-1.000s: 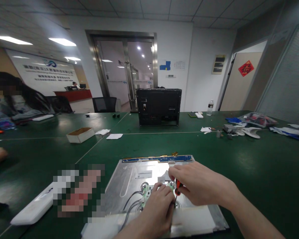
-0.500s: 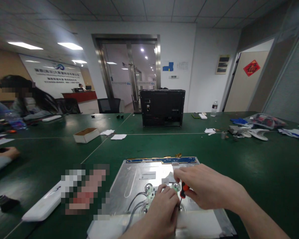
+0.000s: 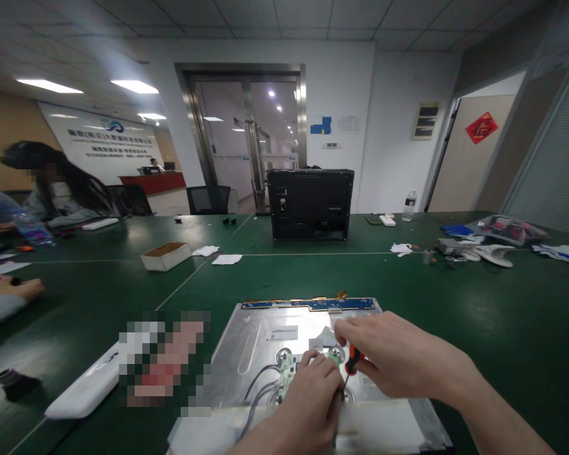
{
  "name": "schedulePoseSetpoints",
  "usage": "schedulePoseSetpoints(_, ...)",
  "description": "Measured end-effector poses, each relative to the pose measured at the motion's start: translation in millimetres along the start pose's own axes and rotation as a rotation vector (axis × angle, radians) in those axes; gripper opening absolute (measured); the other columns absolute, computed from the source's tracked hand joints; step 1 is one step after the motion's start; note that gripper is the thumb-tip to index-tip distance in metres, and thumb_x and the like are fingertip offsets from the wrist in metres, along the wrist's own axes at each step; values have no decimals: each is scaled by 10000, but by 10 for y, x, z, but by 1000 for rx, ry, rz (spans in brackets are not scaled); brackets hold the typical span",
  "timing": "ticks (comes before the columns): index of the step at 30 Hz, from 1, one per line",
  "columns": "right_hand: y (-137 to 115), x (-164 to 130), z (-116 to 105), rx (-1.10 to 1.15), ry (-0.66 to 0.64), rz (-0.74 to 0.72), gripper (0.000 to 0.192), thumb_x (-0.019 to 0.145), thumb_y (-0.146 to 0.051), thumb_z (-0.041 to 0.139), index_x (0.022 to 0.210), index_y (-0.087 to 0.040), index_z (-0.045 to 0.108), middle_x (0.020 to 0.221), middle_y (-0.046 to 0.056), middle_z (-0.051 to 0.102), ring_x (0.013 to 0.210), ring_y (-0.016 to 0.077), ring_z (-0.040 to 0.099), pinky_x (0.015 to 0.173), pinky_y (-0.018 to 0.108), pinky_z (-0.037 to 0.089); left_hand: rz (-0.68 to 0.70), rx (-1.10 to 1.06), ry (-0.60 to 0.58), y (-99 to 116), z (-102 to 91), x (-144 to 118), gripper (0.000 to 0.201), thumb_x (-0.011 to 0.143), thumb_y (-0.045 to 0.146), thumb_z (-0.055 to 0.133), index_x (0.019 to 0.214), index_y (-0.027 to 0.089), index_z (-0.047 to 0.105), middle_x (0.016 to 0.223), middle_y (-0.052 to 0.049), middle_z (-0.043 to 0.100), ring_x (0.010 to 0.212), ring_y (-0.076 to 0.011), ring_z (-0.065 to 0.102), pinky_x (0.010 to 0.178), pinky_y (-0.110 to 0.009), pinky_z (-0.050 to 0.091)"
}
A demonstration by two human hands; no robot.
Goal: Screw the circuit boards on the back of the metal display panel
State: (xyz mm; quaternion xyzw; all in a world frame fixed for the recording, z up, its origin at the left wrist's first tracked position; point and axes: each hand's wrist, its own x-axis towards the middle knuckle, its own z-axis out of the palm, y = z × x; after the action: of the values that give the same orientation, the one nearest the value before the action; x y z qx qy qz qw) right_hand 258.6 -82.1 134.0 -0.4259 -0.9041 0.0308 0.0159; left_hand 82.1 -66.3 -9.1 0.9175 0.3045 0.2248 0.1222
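In front of me lies a flat metal panel, like the back of a display, with a blue circuit strip along its far edge. My right hand grips a screwdriver with a red and black handle, its shaft slanting down beside a round metal mount. My left hand rests with curled fingers on a small green circuit board; its fingertips are beside the screwdriver's shaft, and what they pinch is hidden. Grey cables run from the board's left side.
A black monitor housing stands further back. To the left are a white bar-shaped device, a black cylindrical piece and an open box. Co-workers sit far left. Scraps and a plastic bag lie at right.
Both hands stay in place at the board, and the screwdriver handle has tilted slightly. A co-worker's hand at left has shifted a little to the right.
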Motion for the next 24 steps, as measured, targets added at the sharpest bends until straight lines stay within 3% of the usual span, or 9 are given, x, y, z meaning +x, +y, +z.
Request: schedulePoseSetpoints(24,-19,-3,-2,-31,9,55,167,789,-204,610,940,-211,538,839,32,674,731,219,635,529,286,304,-1,22,-17,-2,4,-10,69,779,130,500,802,187,532,883,-45,596,843,-202,525,889,-407,332)
